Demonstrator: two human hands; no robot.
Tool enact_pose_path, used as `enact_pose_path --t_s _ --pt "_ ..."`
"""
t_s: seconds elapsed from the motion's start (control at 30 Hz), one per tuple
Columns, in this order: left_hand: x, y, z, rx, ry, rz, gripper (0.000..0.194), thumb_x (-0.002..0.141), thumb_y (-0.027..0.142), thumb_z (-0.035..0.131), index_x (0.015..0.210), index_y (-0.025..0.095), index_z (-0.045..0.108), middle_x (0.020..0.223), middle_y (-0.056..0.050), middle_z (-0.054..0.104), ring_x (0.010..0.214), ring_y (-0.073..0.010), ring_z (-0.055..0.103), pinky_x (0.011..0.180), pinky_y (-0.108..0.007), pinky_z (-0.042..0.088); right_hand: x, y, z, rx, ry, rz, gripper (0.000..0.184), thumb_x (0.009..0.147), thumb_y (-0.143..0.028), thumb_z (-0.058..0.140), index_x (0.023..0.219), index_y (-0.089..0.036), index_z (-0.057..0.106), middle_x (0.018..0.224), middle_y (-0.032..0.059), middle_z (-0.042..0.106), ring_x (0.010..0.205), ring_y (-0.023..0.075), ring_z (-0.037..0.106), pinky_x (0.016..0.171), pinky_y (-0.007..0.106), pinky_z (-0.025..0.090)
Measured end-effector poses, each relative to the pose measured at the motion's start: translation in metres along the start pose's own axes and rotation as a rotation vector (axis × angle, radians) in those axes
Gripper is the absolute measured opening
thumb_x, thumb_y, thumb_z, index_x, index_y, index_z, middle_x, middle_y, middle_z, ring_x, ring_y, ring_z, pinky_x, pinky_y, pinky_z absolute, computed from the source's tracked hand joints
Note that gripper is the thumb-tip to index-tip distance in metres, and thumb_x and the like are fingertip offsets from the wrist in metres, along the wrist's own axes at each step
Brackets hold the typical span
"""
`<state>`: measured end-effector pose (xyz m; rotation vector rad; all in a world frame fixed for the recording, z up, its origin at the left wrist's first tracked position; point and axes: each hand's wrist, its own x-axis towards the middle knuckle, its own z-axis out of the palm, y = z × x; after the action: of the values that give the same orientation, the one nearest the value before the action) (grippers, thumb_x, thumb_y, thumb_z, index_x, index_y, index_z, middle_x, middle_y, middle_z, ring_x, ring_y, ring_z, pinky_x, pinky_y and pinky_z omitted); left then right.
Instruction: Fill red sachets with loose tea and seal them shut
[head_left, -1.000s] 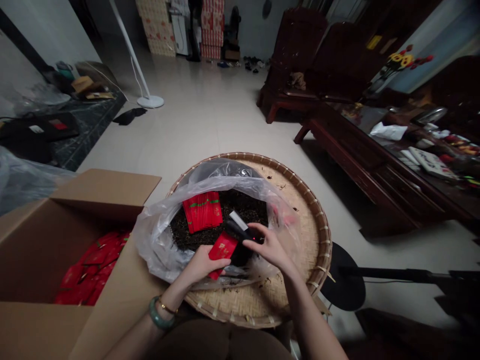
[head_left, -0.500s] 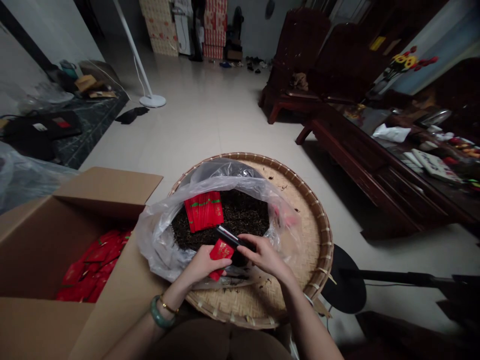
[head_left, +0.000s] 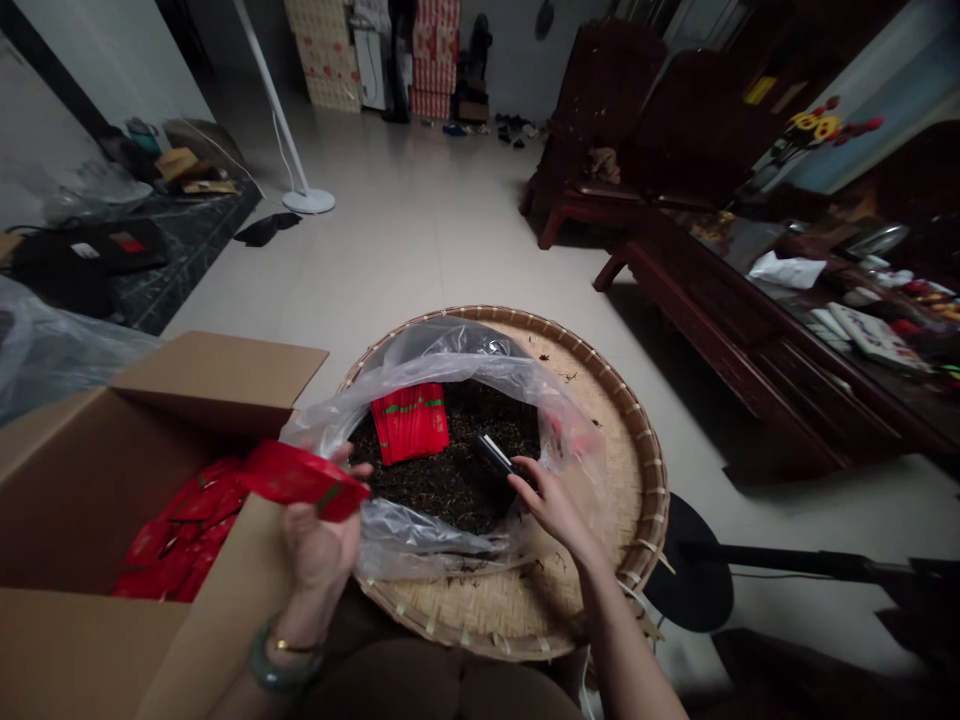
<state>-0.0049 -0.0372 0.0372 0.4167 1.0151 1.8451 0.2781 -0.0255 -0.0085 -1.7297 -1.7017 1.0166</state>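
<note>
A red packet (head_left: 307,480) with a green mark, smeared by motion, lies across the fingers of my left hand (head_left: 326,545). That hand is beside the cardboard box (head_left: 225,370), its fingers loosely around the packet; their exact contact is blurred. My right hand (head_left: 551,505) grips a slim black stapler-like tool (head_left: 493,455) with a pale strip on top, held over dark loose tea-like leaves (head_left: 442,490). The leaves fill an open clear plastic bag (head_left: 480,370). On them lies a fanned stack of red packets (head_left: 411,425). More red packets (head_left: 180,540) lie inside the box.
The bag rests on a round woven bamboo tray (head_left: 630,440) with scattered leaf bits. At right are a black round stand base (head_left: 690,565) and a dark wooden table (head_left: 690,300) with clutter. A white lamp stand (head_left: 309,202) is on the floor at the back left.
My left hand has swung left from the tool toward the box with the red packet. My right hand, still on the tool, has shifted slightly right.
</note>
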Motion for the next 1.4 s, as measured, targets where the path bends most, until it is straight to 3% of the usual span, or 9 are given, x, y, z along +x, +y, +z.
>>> enact_pose_path --t_s 0.1,0.27,0.47,0.57,0.67,0.87,1.07,1.27,1.4 --pt "0.012 0.014 0.002 -0.096 0.032 0.224 0.08 0.047 0.071 0.075 0.114 0.03 0.059 0.12 -0.003 0.063 0.086 -0.0177 0.067 0.062 -0.019 0.055 0.0 0.006 0.007 -0.083 -0.005 -0.021 0.033 0.087 -0.041 0.049 0.111 -0.019 0.057 0.083 0.0056 0.067 0.075 0.0209 0.063 0.068 0.031 0.048" --pt "0.011 -0.019 0.005 0.317 -0.228 -0.015 0.06 0.069 0.033 0.076 0.122 0.024 0.049 0.12 -0.011 0.058 0.09 -0.0192 0.066 0.069 -0.026 0.057 -0.001 0.009 0.014 -0.196 -0.102 -0.08 0.027 0.087 -0.034 0.053 0.111 -0.021 0.052 0.092 0.0057 0.066 0.08 0.0206 0.063 0.071 0.031 0.047" --pt "0.011 -0.047 0.008 0.464 -0.288 -0.045 0.053 0.073 0.036 0.068 0.118 0.017 0.047 0.113 -0.012 0.058 0.085 -0.0173 0.065 0.064 -0.025 0.057 0.003 -0.004 0.018 -0.369 -0.104 -0.195 0.022 0.083 -0.034 0.062 0.101 -0.021 0.06 0.089 0.0077 0.066 0.084 0.023 0.06 0.072 0.031 0.045" --pt "0.011 -0.049 0.005 0.475 -0.295 -0.12 0.054 0.073 0.036 0.069 0.118 0.017 0.046 0.114 -0.013 0.057 0.086 -0.0173 0.065 0.064 -0.025 0.056 0.018 -0.026 0.037 -0.375 0.0 -0.27 0.018 0.089 -0.034 0.054 0.095 -0.02 0.063 0.088 0.0079 0.066 0.085 0.0222 0.058 0.076 0.033 0.045" --pt "0.009 -0.052 0.001 0.476 -0.279 -0.172 0.053 0.072 0.036 0.069 0.117 0.016 0.046 0.116 -0.013 0.057 0.087 -0.017 0.065 0.065 -0.025 0.056 0.04 -0.049 0.065 -0.342 0.023 -0.369 0.029 0.088 -0.038 0.055 0.11 -0.02 0.058 0.101 0.01 0.065 0.096 0.0234 0.057 0.083 0.035 0.046" --pt "0.005 -0.057 -0.01 0.476 -0.267 -0.232 0.054 0.07 0.037 0.07 0.114 0.014 0.049 0.116 -0.015 0.058 0.086 -0.0178 0.065 0.065 -0.026 0.056 0.08 -0.063 0.094 -0.34 0.01 -0.239 0.034 0.083 -0.026 0.061 0.113 -0.012 0.056 0.106 0.0154 0.06 0.098 0.0246 0.058 0.086 0.036 0.046" --pt "0.005 -0.06 -0.008 0.482 -0.276 -0.25 0.053 0.068 0.038 0.071 0.111 0.014 0.051 0.116 -0.015 0.059 0.087 -0.0189 0.065 0.066 -0.027 0.057 0.089 -0.055 0.102 -0.109 0.072 -0.088 0.062 0.071 -0.028 0.071 0.126 -0.014 0.045 0.096 0.0074 0.065 0.085 0.0206 0.063 0.076 0.032 0.049" --pt "0.005 -0.061 -0.01 0.495 -0.266 -0.202 0.049 0.071 0.038 0.068 0.111 0.016 0.051 0.114 -0.014 0.059 0.088 -0.0194 0.065 0.066 -0.028 0.057 0.09 -0.05 0.104 0.009 0.134 -0.135 0.016 0.079 -0.016 0.058 0.093 -0.019 0.064 0.08 0.0007 0.068 0.072 0.0153 0.063 0.071 0.027 0.048" --pt "0.007 -0.06 -0.012 0.569 -0.255 0.0 0.047 0.076 0.036 0.063 0.118 0.02 0.047 0.12 -0.013 0.055 0.092 -0.0182 0.062 0.068 -0.028 0.056 0.081 -0.052 0.083 0.015 0.156 -0.211 0.014 0.083 -0.016 0.055 0.087 -0.021 0.067 0.09 0.0026 0.07 0.083 0.017 0.063 0.079 0.029 0.048"
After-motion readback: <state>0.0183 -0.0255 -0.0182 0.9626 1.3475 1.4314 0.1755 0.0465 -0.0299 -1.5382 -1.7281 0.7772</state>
